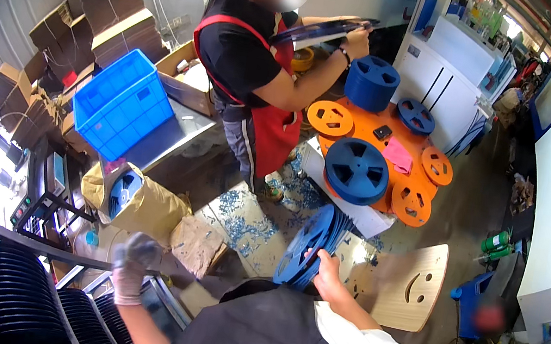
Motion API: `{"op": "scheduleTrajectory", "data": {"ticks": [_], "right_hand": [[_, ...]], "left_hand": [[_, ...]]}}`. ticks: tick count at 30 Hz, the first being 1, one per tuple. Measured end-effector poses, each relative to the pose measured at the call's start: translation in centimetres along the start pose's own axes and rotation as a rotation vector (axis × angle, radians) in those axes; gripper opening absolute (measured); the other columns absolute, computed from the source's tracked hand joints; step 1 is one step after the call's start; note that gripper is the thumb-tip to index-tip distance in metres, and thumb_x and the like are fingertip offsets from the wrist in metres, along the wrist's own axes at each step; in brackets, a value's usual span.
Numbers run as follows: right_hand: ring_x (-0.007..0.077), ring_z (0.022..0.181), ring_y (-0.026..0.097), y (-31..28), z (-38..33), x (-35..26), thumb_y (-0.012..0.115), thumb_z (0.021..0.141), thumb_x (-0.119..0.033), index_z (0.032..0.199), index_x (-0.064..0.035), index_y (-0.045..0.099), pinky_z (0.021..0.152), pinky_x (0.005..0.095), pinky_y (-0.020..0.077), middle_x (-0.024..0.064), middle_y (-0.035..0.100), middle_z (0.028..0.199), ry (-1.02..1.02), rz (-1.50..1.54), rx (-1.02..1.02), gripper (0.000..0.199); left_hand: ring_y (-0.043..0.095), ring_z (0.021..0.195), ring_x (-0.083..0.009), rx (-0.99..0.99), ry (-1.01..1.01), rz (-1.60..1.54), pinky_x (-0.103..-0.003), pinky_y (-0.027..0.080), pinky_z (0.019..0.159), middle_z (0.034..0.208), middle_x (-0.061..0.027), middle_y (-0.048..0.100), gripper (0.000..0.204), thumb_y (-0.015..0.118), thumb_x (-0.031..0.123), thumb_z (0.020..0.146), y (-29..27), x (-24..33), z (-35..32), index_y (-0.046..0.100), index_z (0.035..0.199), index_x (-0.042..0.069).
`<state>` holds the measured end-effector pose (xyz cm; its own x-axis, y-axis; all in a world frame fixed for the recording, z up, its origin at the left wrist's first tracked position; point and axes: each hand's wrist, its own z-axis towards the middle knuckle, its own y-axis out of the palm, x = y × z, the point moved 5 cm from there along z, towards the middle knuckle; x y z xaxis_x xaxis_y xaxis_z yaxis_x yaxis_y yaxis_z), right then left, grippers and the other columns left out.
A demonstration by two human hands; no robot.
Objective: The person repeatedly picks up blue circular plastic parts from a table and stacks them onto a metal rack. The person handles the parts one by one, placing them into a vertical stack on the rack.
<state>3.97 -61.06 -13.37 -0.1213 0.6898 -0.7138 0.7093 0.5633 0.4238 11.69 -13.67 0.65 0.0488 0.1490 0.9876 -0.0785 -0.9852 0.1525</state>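
My right hand (328, 274) grips the edge of a stack of blue plastic reels (305, 247). The reels stand on edge in front of my body, their slotted faces turned left. Over on the left, my left hand (131, 268) is raised in a pale glove with grey fingers, away from the reels. Those fingers are blurred, so their shape is unclear, and nothing shows in them. Nearest to it is a brown paper sack (152, 209) with a blue reel (123, 192) in its mouth. Below are rows of dark discs (8, 289) on a rack.
A co-worker in a red apron (276, 140) holds dark flat discs (321, 31) ahead. Blue reel stacks (357, 171) and orange reels (412, 201) lie on an orange round table. A wooden chair back (408, 288) stands at right, a blue crate (125, 107) at left. Blue scraps litter the floor.
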Motion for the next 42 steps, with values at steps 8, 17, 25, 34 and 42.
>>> {"op": "scheduleTrajectory", "data": {"ticks": [8, 17, 25, 34, 42], "right_hand": [[0.0262, 0.078, 0.066, 3.3, -2.3, -4.0, 0.048, 0.085, -0.007, 0.100, 0.0081, 0.058, 0.072, 0.0369, 0.0552, 0.0160, 0.065, 0.089, -0.041, 0.000, -0.199, 0.023], [0.0245, 0.086, 0.063, 4.4, -3.5, -7.7, 0.059, 0.082, -0.025, 0.110, -0.0008, 0.056, 0.080, 0.0391, 0.0524, 0.0109, 0.063, 0.093, 0.024, 0.309, -0.534, 0.037], [0.0198, 0.086, 0.056, 5.5, -5.6, -9.0, 0.071, 0.077, -0.041, 0.114, -0.0054, 0.054, 0.079, 0.0355, 0.0472, 0.0045, 0.057, 0.093, 0.028, 0.395, -0.700, 0.054], [0.0215, 0.087, 0.058, 6.5, -5.9, -9.9, 0.074, 0.076, -0.035, 0.116, -0.0044, 0.052, 0.081, 0.0366, 0.0485, 0.0062, 0.059, 0.094, 0.019, 0.320, -0.654, 0.055], [0.0250, 0.090, 0.062, 6.7, -6.1, -10.0, 0.065, 0.080, -0.028, 0.113, -0.0021, 0.054, 0.083, 0.0395, 0.0514, 0.0107, 0.062, 0.097, -0.026, 0.272, -0.572, 0.044]], "left_hand": [[0.050, 0.110, -0.0163, -0.143, -0.435, 0.338, -0.028, 0.035, 0.100, 0.120, -0.0092, 0.058, 0.050, 0.062, 0.025, 0.090, 3.5, -7.6, -1.3, 0.048, 0.132, 0.001], [0.050, 0.103, -0.0117, -0.052, -0.366, 0.312, -0.023, 0.038, 0.093, 0.116, -0.0029, 0.056, 0.047, 0.056, 0.014, 0.094, 4.7, -7.0, -0.5, 0.042, 0.137, 0.002], [0.051, 0.103, -0.0103, 0.019, -0.234, 0.240, -0.023, 0.039, 0.091, 0.117, -0.0043, 0.057, 0.044, 0.055, 0.011, 0.093, 6.2, -6.6, -0.4, 0.047, 0.136, 0.006], [0.051, 0.109, -0.0142, 0.063, -0.182, 0.253, -0.027, 0.038, 0.096, 0.121, -0.0086, 0.057, 0.043, 0.056, 0.016, 0.093, 7.3, -5.5, -0.6, 0.048, 0.134, 0.004], [0.051, 0.101, -0.0091, 0.054, -0.018, 0.272, -0.021, 0.042, 0.086, 0.120, -0.0060, 0.057, 0.042, 0.058, 0.012, 0.092, 9.2, -6.6, 0.9, 0.049, 0.132, 0.002]]}}
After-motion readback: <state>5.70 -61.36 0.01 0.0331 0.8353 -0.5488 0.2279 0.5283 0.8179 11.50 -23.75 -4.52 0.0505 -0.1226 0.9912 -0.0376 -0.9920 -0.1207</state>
